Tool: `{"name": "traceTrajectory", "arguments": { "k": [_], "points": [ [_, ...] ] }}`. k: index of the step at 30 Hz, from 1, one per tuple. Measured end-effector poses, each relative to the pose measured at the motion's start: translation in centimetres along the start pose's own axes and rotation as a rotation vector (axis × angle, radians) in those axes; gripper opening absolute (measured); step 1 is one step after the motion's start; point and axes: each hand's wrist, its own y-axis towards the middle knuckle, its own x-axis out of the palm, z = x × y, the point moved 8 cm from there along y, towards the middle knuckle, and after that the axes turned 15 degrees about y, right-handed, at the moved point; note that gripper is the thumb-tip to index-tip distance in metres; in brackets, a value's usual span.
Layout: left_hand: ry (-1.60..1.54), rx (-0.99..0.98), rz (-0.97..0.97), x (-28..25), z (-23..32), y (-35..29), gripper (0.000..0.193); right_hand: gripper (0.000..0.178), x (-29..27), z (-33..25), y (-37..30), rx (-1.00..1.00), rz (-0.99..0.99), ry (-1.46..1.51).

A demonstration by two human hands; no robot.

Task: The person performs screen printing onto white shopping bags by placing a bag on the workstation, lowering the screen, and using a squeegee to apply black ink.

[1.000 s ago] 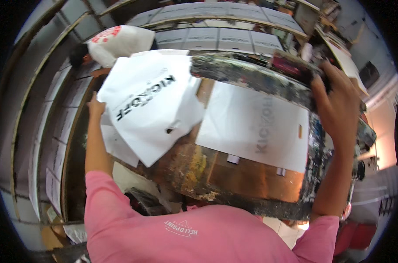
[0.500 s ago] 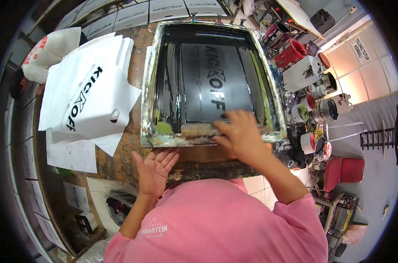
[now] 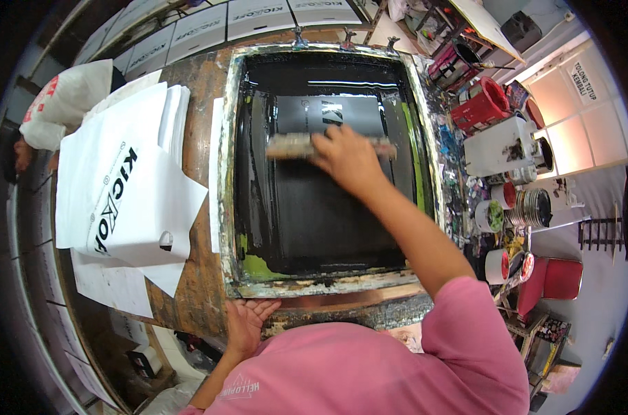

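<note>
A screen printing frame lies on the wooden table in front of me, its mesh coated with dark ink and green along the edges. My right hand grips a squeegee that lies crosswise on the upper half of the mesh, slightly blurred. Above the blade, part of a letter design shows through; below it the mesh is evenly black. My left hand rests palm up with fingers extended at the table's near edge, just below the frame's lower left corner, holding nothing.
Left of the frame is a stack of printed white sheets. Another person bends at the far left. Hinge clamps hold the frame's far side. Ink tubs and a red bucket crowd the right. A red chair stands beyond.
My right hand has pushed the squeegee from the frame's near end toward its far half, leaving black behind it. My left hand stays by the near edge. The whole view has shifted.
</note>
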Motion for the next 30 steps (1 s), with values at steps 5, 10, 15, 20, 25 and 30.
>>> {"name": "traceTrajectory", "arguments": {
  "k": [5, 10, 15, 20, 25, 30],
  "points": [
    [0.016, 0.118, -0.184, 0.0, 0.3, 0.4, 0.096, 0.036, -0.6, 7.3, 9.5, -0.004, -0.081, -0.057],
    [-0.088, 0.159, -0.190, -0.5, 0.4, 0.1, 0.096, 0.040, -2.0, 9.3, 13.3, -0.023, -0.123, 0.016],
    [-0.164, 0.242, -0.372, -0.2, 0.7, 0.5, 0.087, 0.039, -1.1, 7.5, 9.3, -0.024, -0.049, -0.076],
    [-0.187, 0.316, -0.467, 0.1, 1.1, 0.5, 0.086, 0.033, -2.9, -0.7, -0.5, 0.046, -0.120, -0.033],
    [-0.162, 0.328, -0.524, 1.1, 2.1, 0.5, 0.084, 0.042, -6.4, -11.0, -12.2, 0.133, -0.241, -0.001],
    [-0.282, 0.421, -0.720, 4.1, 7.5, -2.5, 0.117, 0.038, -14.7, -17.4, -12.3, 0.043, -0.111, 0.019]
  ]
}}
